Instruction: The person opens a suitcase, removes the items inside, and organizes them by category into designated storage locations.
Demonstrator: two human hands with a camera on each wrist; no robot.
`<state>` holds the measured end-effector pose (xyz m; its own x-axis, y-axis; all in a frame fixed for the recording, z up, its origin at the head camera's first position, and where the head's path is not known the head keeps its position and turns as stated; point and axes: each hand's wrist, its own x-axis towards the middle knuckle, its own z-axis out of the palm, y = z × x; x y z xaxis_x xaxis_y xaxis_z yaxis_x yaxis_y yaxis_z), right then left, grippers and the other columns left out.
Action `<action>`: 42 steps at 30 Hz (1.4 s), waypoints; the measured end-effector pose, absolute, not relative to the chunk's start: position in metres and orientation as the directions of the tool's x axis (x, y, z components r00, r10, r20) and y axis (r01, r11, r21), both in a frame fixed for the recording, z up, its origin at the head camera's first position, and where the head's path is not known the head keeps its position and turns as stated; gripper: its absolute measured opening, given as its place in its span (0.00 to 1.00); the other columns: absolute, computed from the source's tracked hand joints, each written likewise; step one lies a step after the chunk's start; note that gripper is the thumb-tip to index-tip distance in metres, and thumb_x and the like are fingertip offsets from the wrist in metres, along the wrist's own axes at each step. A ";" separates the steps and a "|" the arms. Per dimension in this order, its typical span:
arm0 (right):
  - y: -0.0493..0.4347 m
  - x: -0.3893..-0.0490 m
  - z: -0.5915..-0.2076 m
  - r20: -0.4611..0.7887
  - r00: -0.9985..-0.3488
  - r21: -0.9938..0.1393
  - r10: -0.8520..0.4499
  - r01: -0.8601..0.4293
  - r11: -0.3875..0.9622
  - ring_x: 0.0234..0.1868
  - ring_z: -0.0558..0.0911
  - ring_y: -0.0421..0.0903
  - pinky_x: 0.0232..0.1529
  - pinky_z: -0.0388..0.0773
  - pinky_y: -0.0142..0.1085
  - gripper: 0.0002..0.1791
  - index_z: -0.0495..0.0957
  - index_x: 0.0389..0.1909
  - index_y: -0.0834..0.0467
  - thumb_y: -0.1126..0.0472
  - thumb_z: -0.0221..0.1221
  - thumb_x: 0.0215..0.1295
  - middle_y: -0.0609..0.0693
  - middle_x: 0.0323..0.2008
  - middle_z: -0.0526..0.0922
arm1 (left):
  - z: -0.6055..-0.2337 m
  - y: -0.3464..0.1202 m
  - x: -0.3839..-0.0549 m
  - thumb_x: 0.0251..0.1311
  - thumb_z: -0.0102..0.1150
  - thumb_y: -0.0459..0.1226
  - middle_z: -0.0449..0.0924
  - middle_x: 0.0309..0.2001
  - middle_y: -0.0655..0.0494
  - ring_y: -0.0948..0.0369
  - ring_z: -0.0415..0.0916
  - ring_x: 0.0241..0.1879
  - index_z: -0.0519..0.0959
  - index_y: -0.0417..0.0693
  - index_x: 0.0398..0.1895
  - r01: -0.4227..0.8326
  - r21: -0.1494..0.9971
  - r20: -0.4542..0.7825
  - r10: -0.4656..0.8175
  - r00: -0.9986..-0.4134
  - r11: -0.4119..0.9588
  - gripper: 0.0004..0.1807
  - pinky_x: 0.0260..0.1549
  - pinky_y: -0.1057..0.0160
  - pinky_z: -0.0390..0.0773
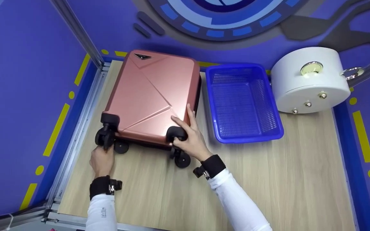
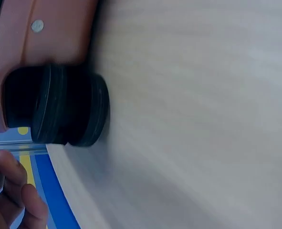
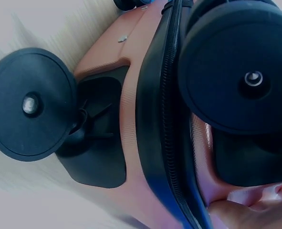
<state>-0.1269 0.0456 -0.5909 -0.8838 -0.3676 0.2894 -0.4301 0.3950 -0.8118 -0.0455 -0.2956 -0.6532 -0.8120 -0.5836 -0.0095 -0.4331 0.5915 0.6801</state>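
Note:
A rose-pink hard-shell suitcase [image 1: 154, 93] lies flat on the wooden board, its black caster wheels toward the person. My left hand [image 1: 103, 160] is at the near left wheel [image 1: 104, 137], fingers partly hidden behind it. In the left wrist view, bent fingertips [image 2: 34, 202] show below another wheel [image 2: 69, 105], apart from it; their contact with the upper wheel is out of view. My right hand [image 1: 193, 139] grips the near right corner, fingers spread over the shell and thumb by the wheel mount. The right wrist view shows the zipper [image 3: 169, 109] between two wheels.
Right of the suitcase stands a blue plastic basket [image 1: 215, 110]. A white drum-shaped case [image 1: 312, 77] with gold knobs and a ring handle lies farther right. Blue patterned walls [image 1: 27, 80] and a metal rail [image 1: 75, 138] bound the wooden board [image 1: 159, 195].

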 end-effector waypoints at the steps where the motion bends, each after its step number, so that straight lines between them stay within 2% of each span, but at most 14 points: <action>1: 0.045 -0.127 -0.590 0.295 -0.883 -0.810 -0.365 -0.433 0.396 0.82 0.42 0.65 0.52 0.83 0.46 0.47 0.72 0.74 0.43 0.65 0.70 0.48 0.54 0.85 0.37 | -0.652 -0.298 -0.046 0.66 0.63 0.45 0.85 0.36 0.32 0.31 0.82 0.42 0.70 0.44 0.20 -0.433 0.676 -0.010 -0.580 -0.814 0.596 0.22 0.38 0.35 0.72; 4: 0.043 -0.126 -0.587 0.317 -0.877 -0.790 -0.361 -0.454 0.412 0.80 0.44 0.70 0.57 0.81 0.49 0.46 0.73 0.73 0.45 0.65 0.70 0.48 0.58 0.84 0.39 | -0.650 -0.303 -0.050 0.64 0.64 0.44 0.85 0.38 0.30 0.30 0.81 0.42 0.71 0.42 0.20 -0.436 0.663 -0.010 -0.575 -0.818 0.609 0.21 0.38 0.34 0.72; 6: 0.041 -0.125 -0.584 0.333 -0.874 -0.766 -0.354 -0.470 0.439 0.79 0.46 0.75 0.55 0.82 0.52 0.46 0.74 0.73 0.47 0.64 0.70 0.46 0.61 0.84 0.40 | -0.648 -0.307 -0.054 0.63 0.63 0.43 0.84 0.41 0.29 0.29 0.81 0.44 0.73 0.39 0.23 -0.440 0.655 -0.015 -0.571 -0.821 0.614 0.19 0.39 0.33 0.73; 9: 0.039 -0.124 -0.579 0.341 -0.875 -0.733 -0.344 -0.476 0.485 0.76 0.49 0.79 0.55 0.81 0.59 0.46 0.74 0.72 0.48 0.64 0.71 0.45 0.64 0.83 0.41 | -0.644 -0.314 -0.061 0.63 0.61 0.41 0.84 0.45 0.28 0.28 0.80 0.46 0.77 0.38 0.34 -0.428 0.653 -0.016 -0.553 -0.833 0.625 0.12 0.41 0.32 0.73; 13: 0.038 -0.123 -0.574 0.300 -0.888 -0.711 -0.348 -0.451 0.540 0.75 0.50 0.82 0.53 0.79 0.65 0.48 0.73 0.73 0.47 0.63 0.72 0.44 0.64 0.83 0.40 | -0.640 -0.326 -0.071 0.64 0.59 0.40 0.84 0.46 0.31 0.30 0.80 0.47 0.78 0.45 0.45 -0.389 0.625 0.017 -0.510 -0.860 0.677 0.10 0.40 0.30 0.73; 18: 0.040 -0.122 -0.572 0.274 -0.899 -0.695 -0.342 -0.431 0.576 0.75 0.50 0.81 0.49 0.81 0.65 0.48 0.72 0.74 0.47 0.63 0.73 0.45 0.63 0.83 0.39 | -0.638 -0.338 -0.089 0.61 0.63 0.39 0.86 0.40 0.35 0.32 0.82 0.40 0.80 0.47 0.43 -0.294 0.582 0.104 -0.428 -0.898 0.758 0.10 0.33 0.31 0.73; 20: 0.040 -0.122 -0.572 0.272 -0.900 -0.693 -0.340 -0.429 0.579 0.76 0.50 0.80 0.51 0.79 0.66 0.48 0.72 0.74 0.46 0.62 0.73 0.46 0.63 0.83 0.39 | -0.637 -0.341 -0.100 0.63 0.61 0.39 0.86 0.38 0.36 0.33 0.82 0.38 0.80 0.47 0.43 -0.266 0.579 0.119 -0.402 -0.908 0.771 0.09 0.32 0.32 0.73; 26: 0.038 -0.122 -0.573 0.279 -0.893 -0.711 -0.354 -0.440 0.549 0.76 0.48 0.81 0.57 0.72 0.72 0.47 0.72 0.74 0.47 0.63 0.71 0.46 0.63 0.83 0.38 | -0.634 -0.350 -0.132 0.71 0.50 0.39 0.82 0.33 0.42 0.39 0.80 0.33 0.80 0.49 0.45 -0.285 0.570 0.052 -0.380 -0.924 0.771 0.09 0.28 0.42 0.69; 30: 0.037 -0.121 -0.577 0.303 -0.885 -0.712 -0.354 -0.457 0.533 0.75 0.48 0.81 0.57 0.70 0.73 0.47 0.73 0.74 0.48 0.64 0.71 0.46 0.64 0.83 0.39 | -0.638 -0.360 -0.141 0.70 0.52 0.37 0.84 0.37 0.40 0.37 0.81 0.35 0.82 0.50 0.51 -0.283 0.554 0.021 -0.353 -0.936 0.783 0.12 0.30 0.40 0.71; 33: 0.036 -0.120 -0.578 0.304 -0.884 -0.713 -0.356 -0.459 0.530 0.76 0.48 0.81 0.57 0.70 0.73 0.47 0.73 0.74 0.48 0.63 0.71 0.46 0.64 0.83 0.39 | -0.640 -0.367 -0.141 0.70 0.52 0.37 0.85 0.42 0.38 0.34 0.82 0.40 0.83 0.51 0.55 -0.289 0.553 -0.009 -0.342 -0.940 0.781 0.15 0.35 0.34 0.73; 36: 0.037 -0.120 -0.578 0.293 -0.887 -0.715 -0.357 -0.451 0.534 0.76 0.48 0.80 0.56 0.72 0.72 0.47 0.73 0.74 0.47 0.63 0.72 0.46 0.63 0.83 0.39 | -0.639 -0.368 -0.140 0.71 0.52 0.38 0.86 0.43 0.37 0.33 0.82 0.42 0.83 0.50 0.55 -0.287 0.559 -0.013 -0.338 -0.941 0.778 0.15 0.37 0.33 0.74; 40: 0.039 -0.121 -0.577 0.283 -0.892 -0.716 -0.354 -0.442 0.541 0.77 0.49 0.78 0.44 0.85 0.56 0.48 0.72 0.75 0.45 0.62 0.72 0.47 0.62 0.84 0.39 | -0.640 -0.363 -0.136 0.72 0.54 0.39 0.85 0.40 0.40 0.38 0.81 0.39 0.83 0.50 0.57 -0.270 0.597 0.029 -0.356 -0.934 0.756 0.15 0.34 0.40 0.73; 42: 0.041 -0.122 -0.577 0.291 -0.888 -0.715 -0.355 -0.448 0.537 0.77 0.49 0.78 0.37 0.86 0.47 0.47 0.71 0.75 0.45 0.61 0.71 0.47 0.62 0.84 0.40 | -0.641 -0.361 -0.129 0.74 0.55 0.42 0.84 0.39 0.42 0.41 0.81 0.38 0.81 0.51 0.62 -0.263 0.618 0.059 -0.377 -0.924 0.741 0.17 0.33 0.45 0.71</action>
<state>-0.1219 0.0411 -0.5774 -0.8885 -0.3550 0.2909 -0.4484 0.5367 -0.7147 -0.1290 -0.3607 -0.6408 -0.9243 -0.3770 0.0591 -0.2627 0.7409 0.6182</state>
